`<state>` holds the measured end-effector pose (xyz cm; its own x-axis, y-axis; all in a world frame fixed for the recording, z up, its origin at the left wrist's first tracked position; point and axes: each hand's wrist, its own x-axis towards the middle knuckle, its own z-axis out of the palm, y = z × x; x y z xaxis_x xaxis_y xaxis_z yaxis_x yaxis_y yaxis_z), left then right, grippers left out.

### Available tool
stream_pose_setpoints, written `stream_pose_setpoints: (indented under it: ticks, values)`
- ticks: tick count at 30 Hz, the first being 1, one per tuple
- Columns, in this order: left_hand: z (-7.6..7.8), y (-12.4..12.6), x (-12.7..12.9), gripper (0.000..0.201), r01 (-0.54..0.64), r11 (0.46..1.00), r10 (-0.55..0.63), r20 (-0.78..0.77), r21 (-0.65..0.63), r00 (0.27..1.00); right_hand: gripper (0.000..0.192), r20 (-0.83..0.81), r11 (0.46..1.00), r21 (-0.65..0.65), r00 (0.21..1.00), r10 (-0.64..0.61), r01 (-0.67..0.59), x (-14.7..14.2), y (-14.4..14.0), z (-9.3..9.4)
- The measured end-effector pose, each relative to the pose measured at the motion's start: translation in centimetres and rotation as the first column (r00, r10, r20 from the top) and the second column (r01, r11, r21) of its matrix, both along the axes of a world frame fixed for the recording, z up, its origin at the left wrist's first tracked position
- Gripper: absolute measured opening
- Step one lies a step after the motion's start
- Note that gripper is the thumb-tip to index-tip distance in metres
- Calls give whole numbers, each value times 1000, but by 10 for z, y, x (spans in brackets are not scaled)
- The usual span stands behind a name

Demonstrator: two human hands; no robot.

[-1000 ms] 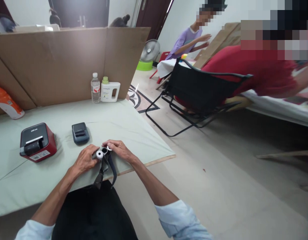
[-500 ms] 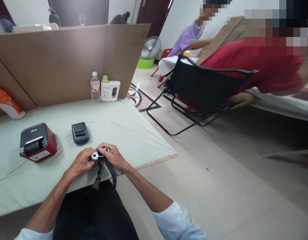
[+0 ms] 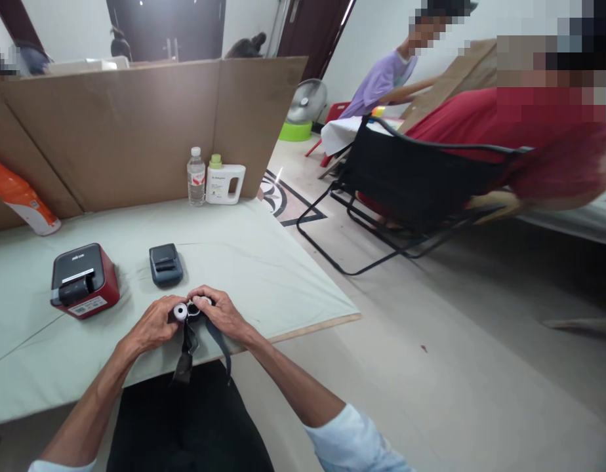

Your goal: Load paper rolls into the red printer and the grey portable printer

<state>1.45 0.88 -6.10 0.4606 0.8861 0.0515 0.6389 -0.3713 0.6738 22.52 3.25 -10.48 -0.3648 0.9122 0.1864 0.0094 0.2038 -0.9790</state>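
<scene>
My left hand [image 3: 153, 326] and my right hand [image 3: 220, 313] meet at the table's near edge, both closed around a small dark device with a white paper roll [image 3: 180, 311] showing at its end. Dark straps [image 3: 187, 351] hang from it over the edge toward my lap. A small dark grey printer [image 3: 166, 265] lies just beyond my hands. A red printer with a black top [image 3: 84, 289] stands further left.
A pale green cloth covers the table [image 3: 263, 262], walled by cardboard [image 3: 136, 131]. A water bottle [image 3: 196, 177] and white jug [image 3: 225, 183] stand at the back, an orange bottle [image 3: 18, 200] at left. A black folding chair [image 3: 411, 190] and two people are to the right.
My hands have closed in together around the device and drifted slightly left. The view has shifted a little; the person in red has leaned further right.
</scene>
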Motion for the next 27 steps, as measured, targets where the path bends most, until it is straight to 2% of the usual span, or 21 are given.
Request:
stream_pose_setpoints:
  ticks: [4,6,8,11,14,17,20,27]
  values:
    - [-1,-2,-8,54,-30,999,30,26,-14,999,36,27,1000,-10,1000,6,-5,6,9,3]
    - [-1,-3,-14,50,-75,997,75,9,10,997,37,28,1000,7,1000,6,-6,8,18,5]
    - [0,-1,-20,40,-176,982,177,-12,75,984,39,24,999,32,1000,9,-10,9,31,5]
    - [-2,9,-30,32,-366,909,378,-23,199,926,41,16,999,41,1000,25,-26,5,56,-2]
    - [-6,25,-38,45,-474,850,497,-49,228,867,43,18,999,24,999,39,-40,-4,82,-13]
    - [-12,43,-42,59,-491,858,504,-66,149,861,38,58,998,46,997,44,-47,-15,104,-22]
    - [-19,55,-42,61,-477,871,483,-31,113,875,34,114,991,119,992,45,-58,-24,116,-28]
    - [-23,66,-47,63,-508,858,511,-34,75,859,47,180,952,305,983,-25,-32,-33,117,-42]
